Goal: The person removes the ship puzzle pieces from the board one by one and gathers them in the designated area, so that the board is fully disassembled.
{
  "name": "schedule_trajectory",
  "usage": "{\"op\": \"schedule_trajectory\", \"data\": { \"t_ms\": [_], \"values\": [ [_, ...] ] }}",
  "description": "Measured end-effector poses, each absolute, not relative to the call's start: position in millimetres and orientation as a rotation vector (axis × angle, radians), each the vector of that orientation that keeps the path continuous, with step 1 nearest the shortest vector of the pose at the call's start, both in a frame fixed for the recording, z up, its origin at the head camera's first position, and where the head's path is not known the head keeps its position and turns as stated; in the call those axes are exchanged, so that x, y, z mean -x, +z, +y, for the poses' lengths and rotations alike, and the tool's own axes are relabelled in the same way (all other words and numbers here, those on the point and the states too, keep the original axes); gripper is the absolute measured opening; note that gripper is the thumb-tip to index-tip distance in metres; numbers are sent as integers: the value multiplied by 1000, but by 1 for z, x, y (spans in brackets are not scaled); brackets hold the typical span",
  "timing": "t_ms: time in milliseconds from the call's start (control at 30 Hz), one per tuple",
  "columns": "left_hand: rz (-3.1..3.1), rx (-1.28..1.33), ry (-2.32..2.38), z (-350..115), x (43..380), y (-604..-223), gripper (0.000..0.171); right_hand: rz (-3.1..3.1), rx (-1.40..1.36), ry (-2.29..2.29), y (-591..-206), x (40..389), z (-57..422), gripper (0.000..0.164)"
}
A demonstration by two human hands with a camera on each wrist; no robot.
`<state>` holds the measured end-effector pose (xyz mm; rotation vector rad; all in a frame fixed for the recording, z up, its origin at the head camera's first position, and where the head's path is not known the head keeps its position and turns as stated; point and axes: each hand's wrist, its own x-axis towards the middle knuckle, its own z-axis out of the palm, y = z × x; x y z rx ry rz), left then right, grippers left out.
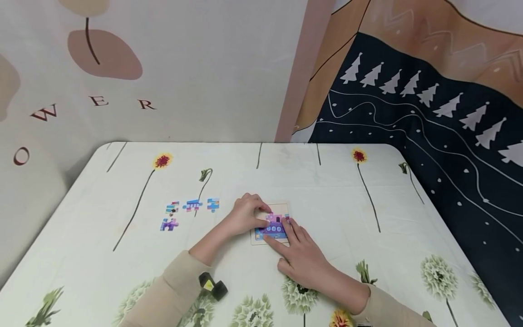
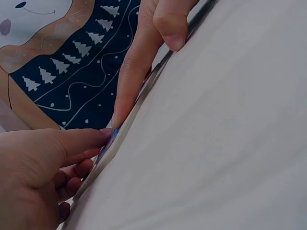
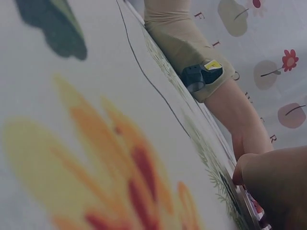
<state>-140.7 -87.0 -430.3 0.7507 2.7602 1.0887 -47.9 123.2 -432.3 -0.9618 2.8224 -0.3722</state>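
A small jigsaw puzzle (image 1: 275, 229) with a pink and purple picture lies in a shallow light tray (image 1: 257, 242) on the table. My left hand (image 1: 246, 214) reaches in from the left, its thumb and index finger pinching a puzzle piece (image 1: 269, 218) at the puzzle's left side. In the left wrist view, the left hand (image 2: 43, 163) has its fingertips right at the tray's edge. My right hand (image 1: 304, 259) rests over the right and lower sides with straight, spread fingers (image 1: 291, 233) touching the puzzle. The fingers partly hide the picture.
Several loose pieces lie left of the tray: a blue piece (image 1: 213, 205), a blue-and-pink piece (image 1: 192, 205), a multicoloured piece (image 1: 172, 208) and a purple piece (image 1: 169, 224). A flower-printed cloth (image 1: 335, 195) covers the table. A black device (image 1: 213, 286) sits at the left wrist.
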Motion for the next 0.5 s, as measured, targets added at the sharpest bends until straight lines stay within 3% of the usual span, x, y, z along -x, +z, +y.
{"op": "schedule_trajectory", "data": {
  "t_ms": [500],
  "values": [
    [2595, -668, 1336, -88, 142, -435, 20, 2807, 958, -368, -431, 48, 123, 51]
  ]
}}
